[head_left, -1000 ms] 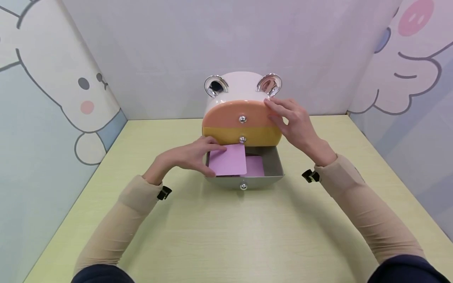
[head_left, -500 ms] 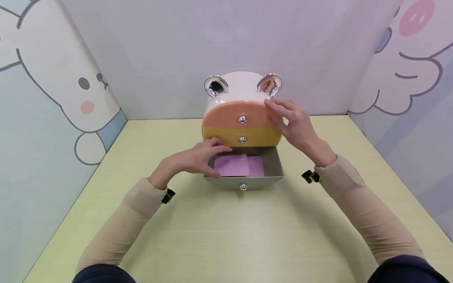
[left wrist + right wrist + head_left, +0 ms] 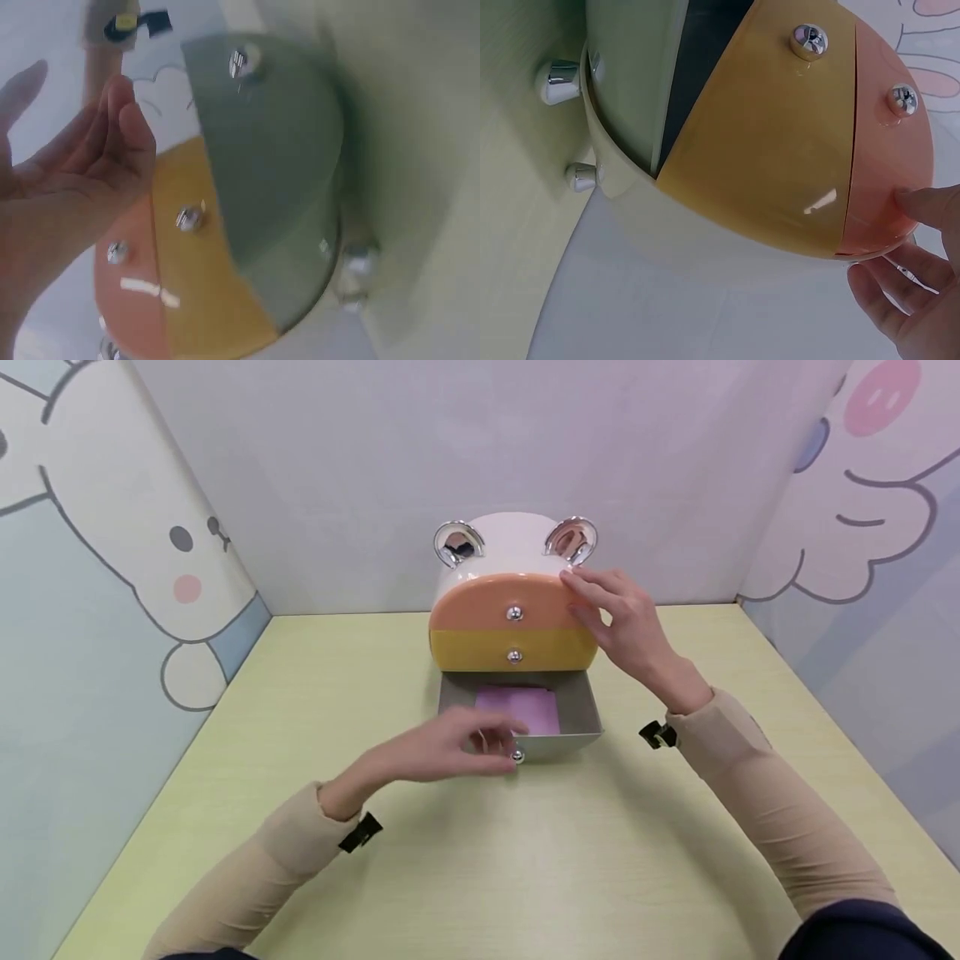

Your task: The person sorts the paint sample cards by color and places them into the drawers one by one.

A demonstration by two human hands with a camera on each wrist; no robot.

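Note:
A small frog-shaped cabinet stands on the table, with closed orange and yellow drawers. Its grey-green bottom drawer is pulled out. Pink-purple square cards lie in that drawer, overlapping and partly hidden. My left hand hovers before the drawer near its silver knob, thumb and fingers apart. In the left wrist view a gap separates that hand from the bottom knob. My right hand holds the cabinet's upper right edge, thumb on the orange front and fingers around the white shell.
Silver ring-like ears or eyes rise from the cabinet's top. The light wooden table is bounded by a pale back wall and side panels with cartoon animals. Short silver feet support the cabinet.
My left hand has let go of the pink-purple card, which now lies in the drawer, and moved down and right toward the bottom knob. The right hand stays put.

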